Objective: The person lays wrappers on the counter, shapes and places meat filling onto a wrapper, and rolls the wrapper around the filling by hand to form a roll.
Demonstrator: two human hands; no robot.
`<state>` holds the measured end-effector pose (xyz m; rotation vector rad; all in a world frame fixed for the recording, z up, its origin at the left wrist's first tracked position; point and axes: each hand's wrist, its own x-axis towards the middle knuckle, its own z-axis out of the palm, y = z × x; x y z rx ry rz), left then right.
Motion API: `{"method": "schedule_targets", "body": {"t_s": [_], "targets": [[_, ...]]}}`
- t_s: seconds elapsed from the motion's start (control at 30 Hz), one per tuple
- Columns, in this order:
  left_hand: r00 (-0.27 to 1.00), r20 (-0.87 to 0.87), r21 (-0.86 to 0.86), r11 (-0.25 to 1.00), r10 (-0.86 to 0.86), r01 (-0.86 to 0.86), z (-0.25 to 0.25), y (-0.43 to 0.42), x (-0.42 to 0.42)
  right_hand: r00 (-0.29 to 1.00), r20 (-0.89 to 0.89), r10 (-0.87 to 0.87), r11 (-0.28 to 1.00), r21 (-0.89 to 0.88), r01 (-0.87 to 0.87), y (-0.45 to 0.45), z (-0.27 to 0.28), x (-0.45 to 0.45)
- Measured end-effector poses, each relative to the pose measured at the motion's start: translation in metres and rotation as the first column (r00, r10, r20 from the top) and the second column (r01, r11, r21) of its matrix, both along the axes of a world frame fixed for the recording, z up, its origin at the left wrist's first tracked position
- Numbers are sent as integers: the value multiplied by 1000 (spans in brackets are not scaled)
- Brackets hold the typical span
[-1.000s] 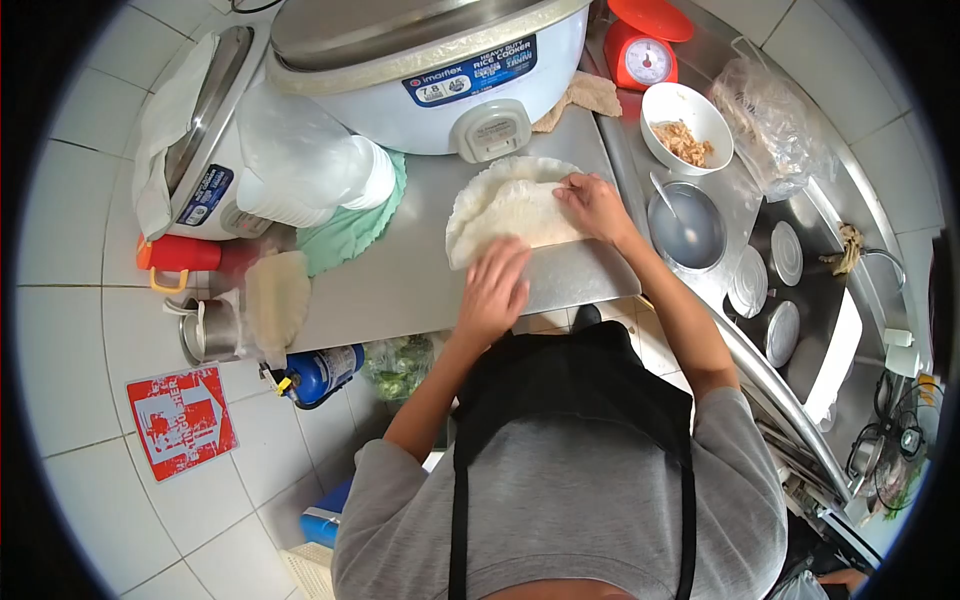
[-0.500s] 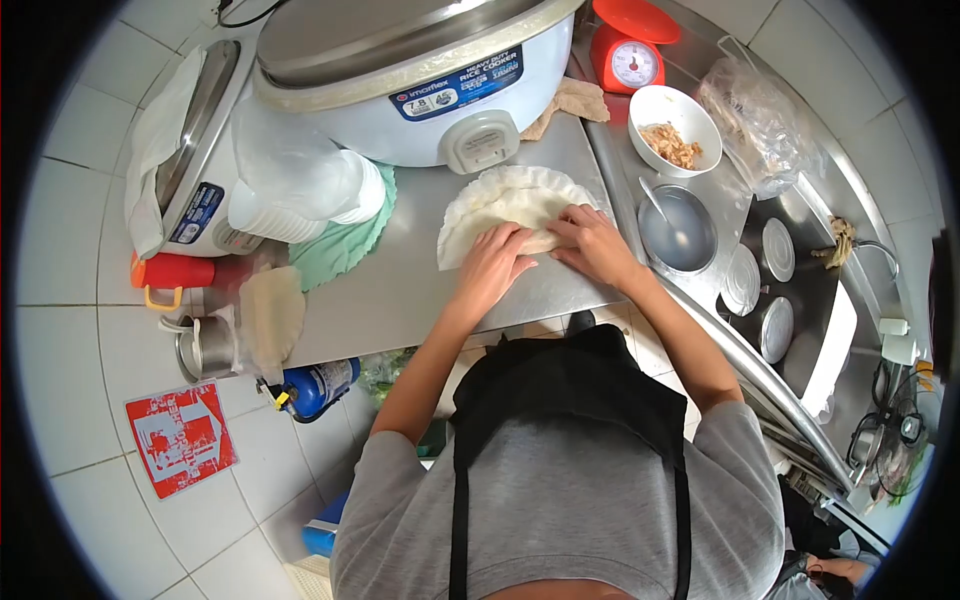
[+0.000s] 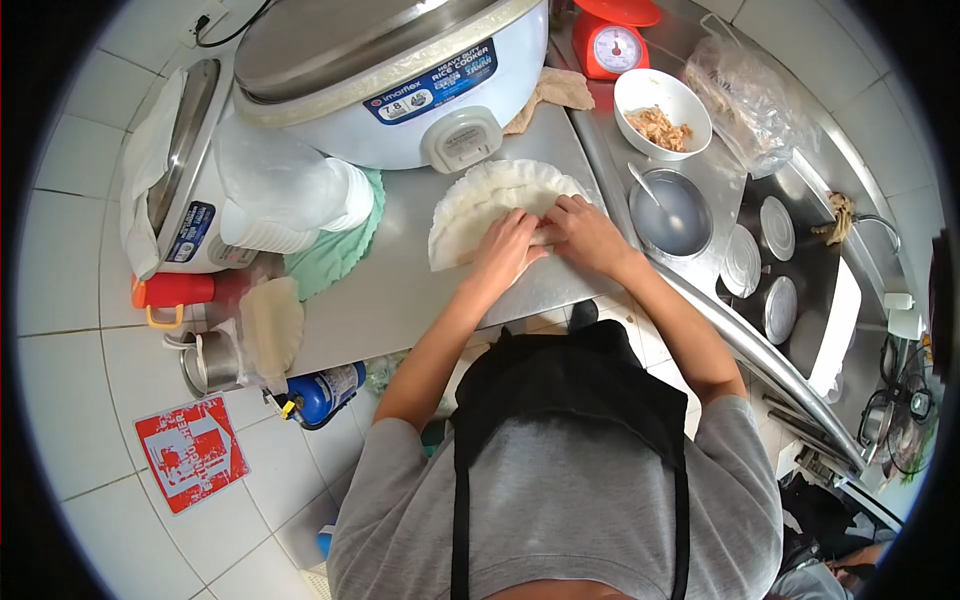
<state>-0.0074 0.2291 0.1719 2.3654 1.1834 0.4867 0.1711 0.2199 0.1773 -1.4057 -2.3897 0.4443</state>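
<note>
steel table: spans the middle of the view. the person, in a grey shirt and black apron, stands at its near edge, both arms reaching forward over it.

sink: dark basin at far right, three round metal lids in it. a steel ledge lies between it and the table.

rice cooker: large, white, lidded, on the table's far side. a smaller second cooker stands left of it.

pale sheet: thin, rounded, wavy far rim; flat on the table in front of the rice cooker, near the ledge. number of layers cannot be told.

plastic bag: clear, crumpled, at the ledge's back. red scale: left of the bag.

white bowl: nearer than the scale, holding brown shredded filling. metal pot: nearer again, cloudy liquid inside, spoon leaning in it.

left hand and right hand: side by side, almost meeting on the sheet's near part. fingers of both bent inward, grasping its turned-up edge; thumbs toward the person.
</note>
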Motion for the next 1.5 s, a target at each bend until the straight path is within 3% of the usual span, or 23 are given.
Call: {"method": "schedule_targets", "body": {"t_s": [0.17,0.47,0.63,0.73,0.83,0.97,1.0,1.2,1.33,1.43,1.5], "targets": [[1000,-24,-91,996,16,-18,0,5,4,1000,20,-22,990,-140,25,2,5,7],[999,-45,-158,987,-8,1,4,4,5,994,95,57,972,-234,-33,9,3,11],[996,-78,-255,967,-46,25,10,10,4,992,32,119,961,-255,-107,13,7,9],[998,-28,-174,983,-62,56,9,7,-4,991,71,114,959,-267,-91,10,7,6],[988,-48,-25,989,146,-147,8,-4,-36,996,67,65,989,-138,-55,6,7,-4],[994,-26,-42,993,107,-108,14,-12,-59,984,174,-24,986,-160,52,3,-6,-16],[996,-27,-38,995,90,-91,15,-10,-59,998,35,56,993,-104,-52,0,3,-19],[998,-66,-77,997,25,-30,13,-7,-63,988,-38,152,984,-92,-155,8,4,-43],[994,-113,-103,995,6,-18,14,-6,-66,992,-17,123,984,-129,-125,10,-7,-66],[997,2,16,997,77,-77,10,-10,-78,988,-20,151,978,-141,-152,10,-3,-71],[991,11,-14,991,135,-135,15,-10,-91,989,-46,137,981,-130,-142,13,-6,-83]]}}
